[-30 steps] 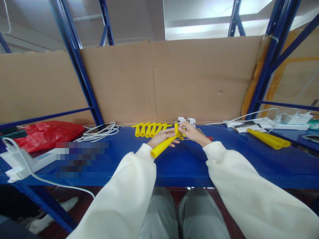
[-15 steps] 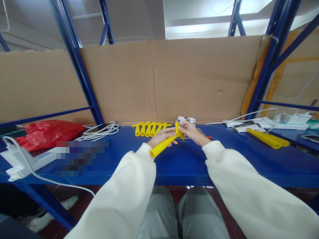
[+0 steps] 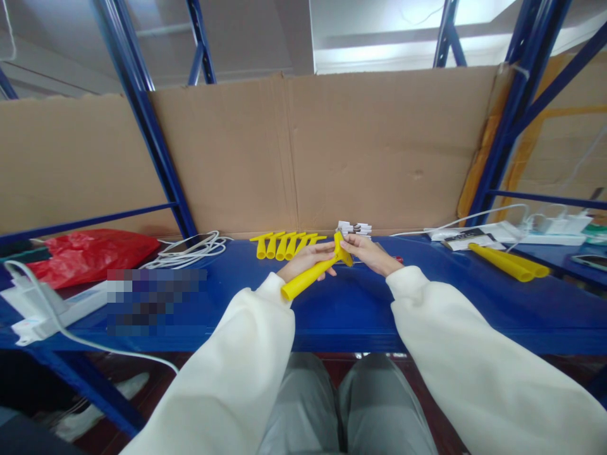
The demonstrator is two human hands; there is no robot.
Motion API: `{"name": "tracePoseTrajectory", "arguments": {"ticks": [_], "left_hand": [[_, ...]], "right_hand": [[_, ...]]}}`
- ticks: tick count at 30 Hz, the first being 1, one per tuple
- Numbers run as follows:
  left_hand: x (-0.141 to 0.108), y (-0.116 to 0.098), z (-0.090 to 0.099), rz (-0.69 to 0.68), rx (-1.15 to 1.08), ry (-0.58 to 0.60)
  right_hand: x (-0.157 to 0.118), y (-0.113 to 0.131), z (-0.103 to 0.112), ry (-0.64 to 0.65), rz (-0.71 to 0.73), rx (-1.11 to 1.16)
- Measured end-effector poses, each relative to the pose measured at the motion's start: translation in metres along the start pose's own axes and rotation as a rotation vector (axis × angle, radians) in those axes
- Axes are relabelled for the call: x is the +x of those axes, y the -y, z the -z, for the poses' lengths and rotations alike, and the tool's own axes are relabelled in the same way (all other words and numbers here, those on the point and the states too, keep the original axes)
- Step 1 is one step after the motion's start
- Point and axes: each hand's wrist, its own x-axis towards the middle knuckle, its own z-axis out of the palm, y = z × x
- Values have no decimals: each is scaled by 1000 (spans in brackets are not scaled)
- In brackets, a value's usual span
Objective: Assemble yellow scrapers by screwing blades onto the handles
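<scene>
My left hand (image 3: 306,258) is wrapped round the handle of a yellow T-shaped scraper (image 3: 308,280), just above the blue table (image 3: 351,316). The hollow handle end points down and to the left. At the flat head, the fingers of my right hand (image 3: 372,254) pinch the edge; whether a small part is between them I cannot make out. Behind my left hand, several similar yellow scrapers (image 3: 281,249) lie in a row. Small white packets (image 3: 355,227) sit behind my right hand. A red-ended thin tool (image 3: 399,260) is partly hidden by that hand.
To the right lie yellow tapered tubes (image 3: 509,264) beside a white power strip (image 3: 545,239). On the left are a red plastic bag (image 3: 99,249), a coiled white cable (image 3: 194,251) and another power strip (image 3: 85,304). Cardboard (image 3: 370,145) backs the table between blue posts (image 3: 142,120).
The scraper's handle end has shifted slightly to the left and down. Both hands keep their hold, with only small finger movement at the head.
</scene>
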Motion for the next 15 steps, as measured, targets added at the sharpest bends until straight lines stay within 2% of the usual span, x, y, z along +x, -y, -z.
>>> {"name": "tracePoseTrajectory", "arguments": {"ticks": [4, 9, 15], "left_hand": [[0, -1, -1, -8, -3, -41], [0, -2, -1, -36, -24, -28], [1, -4, -3, -39, -61, -90]], "right_hand": [[1, 0, -2, -48, 25, -17], [4, -4, -3, -93, 17, -99], [9, -10, -1, -117, -30, -298]]}}
